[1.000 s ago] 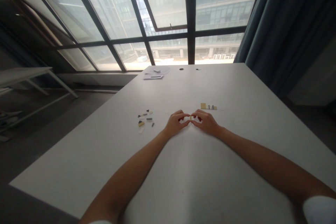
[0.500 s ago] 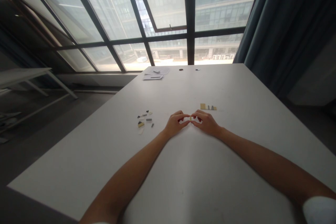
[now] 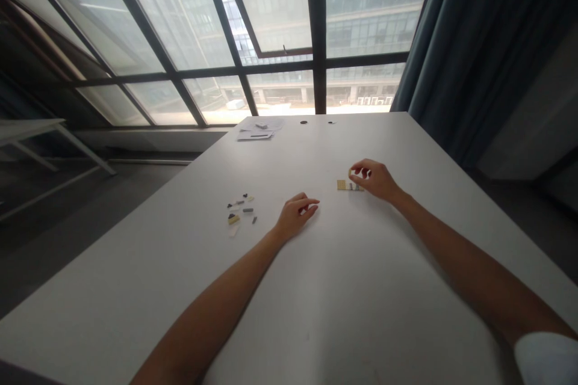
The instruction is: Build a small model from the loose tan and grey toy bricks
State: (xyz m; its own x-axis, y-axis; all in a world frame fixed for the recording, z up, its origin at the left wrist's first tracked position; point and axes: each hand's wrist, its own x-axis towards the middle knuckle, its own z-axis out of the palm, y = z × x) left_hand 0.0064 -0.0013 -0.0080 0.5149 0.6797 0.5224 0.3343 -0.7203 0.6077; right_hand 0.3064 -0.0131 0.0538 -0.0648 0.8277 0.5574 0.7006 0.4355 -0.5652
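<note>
My right hand (image 3: 372,178) pinches a small yellow brick (image 3: 350,173) between thumb and fingertips. It is held just above a low assembly of yellow, white and grey bricks (image 3: 342,184), whose right end the hand partly covers. My left hand (image 3: 295,214) rests on the white table with its thumb and forefinger apart, nothing between them. Left of that hand lies a loose group of small parts, among them a yellow brick with a dark piece on it (image 3: 233,219) and a long grey brick (image 3: 248,210).
Papers (image 3: 255,135) with small items on them lie at the far left of the white table (image 3: 289,159). A round dark cable hole (image 3: 304,123) and a small dark-and-white item (image 3: 331,123) are near the far edge. Windows and a dark curtain (image 3: 447,60) stand beyond.
My hands have parted. The right one has carried the small yellow brick right and away from me to the brick assembly, while the left has let go of it and stayed nearly in place.
</note>
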